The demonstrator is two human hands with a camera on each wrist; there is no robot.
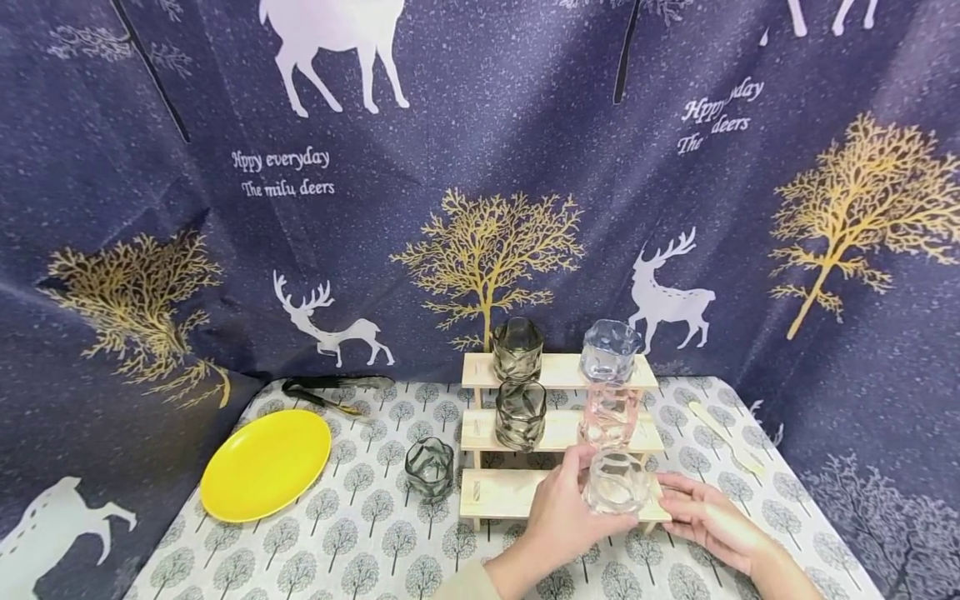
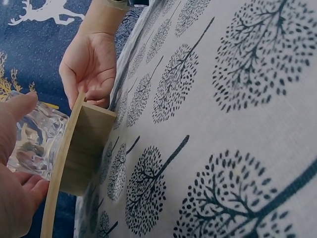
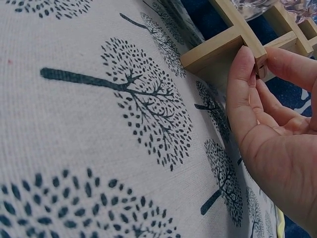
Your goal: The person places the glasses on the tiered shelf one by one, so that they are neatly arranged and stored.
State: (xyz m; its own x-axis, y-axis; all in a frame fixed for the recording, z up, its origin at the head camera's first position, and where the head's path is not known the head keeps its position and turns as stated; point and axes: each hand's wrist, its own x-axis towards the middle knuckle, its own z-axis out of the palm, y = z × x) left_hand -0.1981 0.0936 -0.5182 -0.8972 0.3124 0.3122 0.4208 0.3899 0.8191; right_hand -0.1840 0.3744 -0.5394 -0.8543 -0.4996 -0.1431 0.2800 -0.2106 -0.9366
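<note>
A clear glass cup (image 1: 618, 483) sits at the right end of the bottom tier of a three-tier wooden stand (image 1: 501, 496). My left hand (image 1: 558, 510) grips this cup from the left, thumb and fingers around its sides. In the left wrist view the cup's base (image 2: 47, 141) meets the board. Thumb and fingers of my right hand (image 3: 277, 131) pinch the right end of the lowest board (image 3: 245, 37). Behind the clear cup, a pink glass cup (image 1: 609, 417) stands on the middle tier and a bluish one (image 1: 609, 354) on the top.
Dark grey cups stand left on the top tier (image 1: 517, 350) and middle tier (image 1: 521, 417). Another greenish-grey cup (image 1: 430, 471) is on the tablecloth left of the stand. Further left lie a yellow plate (image 1: 266, 467) and black tongs (image 1: 322, 396). A pale utensil (image 1: 726, 437) lies at right.
</note>
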